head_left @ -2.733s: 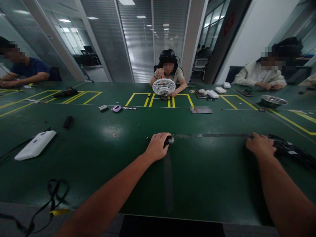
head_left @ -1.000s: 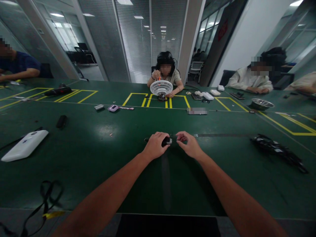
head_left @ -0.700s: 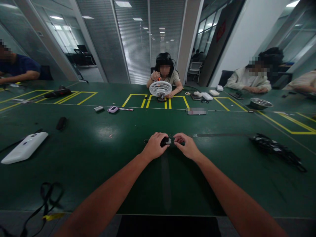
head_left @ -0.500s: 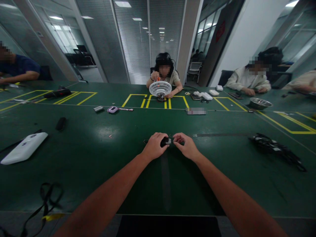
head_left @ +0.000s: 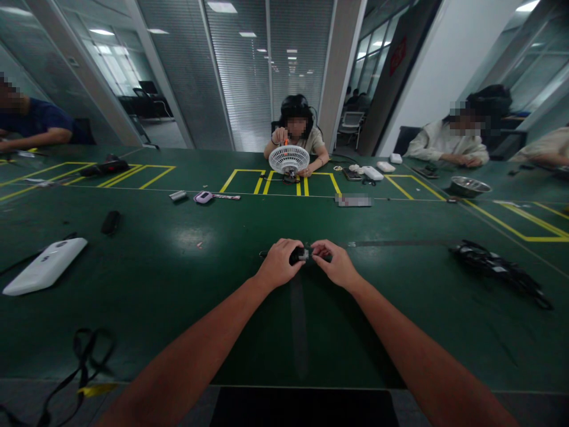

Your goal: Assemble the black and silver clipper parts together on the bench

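Observation:
My left hand (head_left: 279, 263) is closed around a small black device with a silver end (head_left: 299, 255), held on the green table (head_left: 186, 284) straight ahead. My right hand (head_left: 336, 264) meets it from the right, its fingers pinched on a small dark part (head_left: 323, 257) right at that silver end. What the pinched part is, I cannot make out. Both forearms reach in from the bottom edge.
A bundle of black cables (head_left: 498, 268) lies to the right, a white oblong device (head_left: 43, 265) to the left, a black strap (head_left: 84, 362) at the near left edge. Across the table a person handles a white fan (head_left: 288, 159); other people sit at left and right.
My right hand left the black cable bundle at the right and came over to my left hand, then pinched in at the silver end. In the last half second almost nothing moved.

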Demonstrator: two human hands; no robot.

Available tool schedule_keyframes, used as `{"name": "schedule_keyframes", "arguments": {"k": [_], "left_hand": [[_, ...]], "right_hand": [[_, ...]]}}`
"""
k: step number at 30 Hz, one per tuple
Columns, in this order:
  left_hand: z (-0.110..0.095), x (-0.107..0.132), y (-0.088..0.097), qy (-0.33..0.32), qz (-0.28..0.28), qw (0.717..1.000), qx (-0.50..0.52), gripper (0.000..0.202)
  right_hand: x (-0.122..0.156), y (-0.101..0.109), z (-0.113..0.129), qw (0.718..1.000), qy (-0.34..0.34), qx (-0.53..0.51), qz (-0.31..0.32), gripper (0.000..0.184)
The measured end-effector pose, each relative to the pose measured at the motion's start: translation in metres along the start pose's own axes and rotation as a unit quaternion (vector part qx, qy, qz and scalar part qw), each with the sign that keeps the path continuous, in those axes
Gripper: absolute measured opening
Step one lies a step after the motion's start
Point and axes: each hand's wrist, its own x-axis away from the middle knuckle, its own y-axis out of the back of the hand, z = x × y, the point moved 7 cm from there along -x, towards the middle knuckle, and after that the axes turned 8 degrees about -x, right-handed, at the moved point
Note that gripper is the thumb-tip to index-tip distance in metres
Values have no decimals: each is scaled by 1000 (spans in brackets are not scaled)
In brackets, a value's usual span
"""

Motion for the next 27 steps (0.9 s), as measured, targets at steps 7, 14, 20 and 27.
{"name": "schedule_keyframes", "arguments": {"k": [7,14,20,27], "left_hand": [[0,0,0,0,0,1000,-3,38],[-1,-2,0,-1,5,1000,-9,38],[1,-5,-2,6,27,1000,-4,38],[2,-11,-5,-11,55,998,-13,37]], "right_hand": [[0,0,2,1000,13,8,-2,25],[-1,0,3,1000,20,14,-8,24],[-1,-1,3,1000,21,14,-9,23],[-1,-4,1,1000,16,13,-6,23]]}}
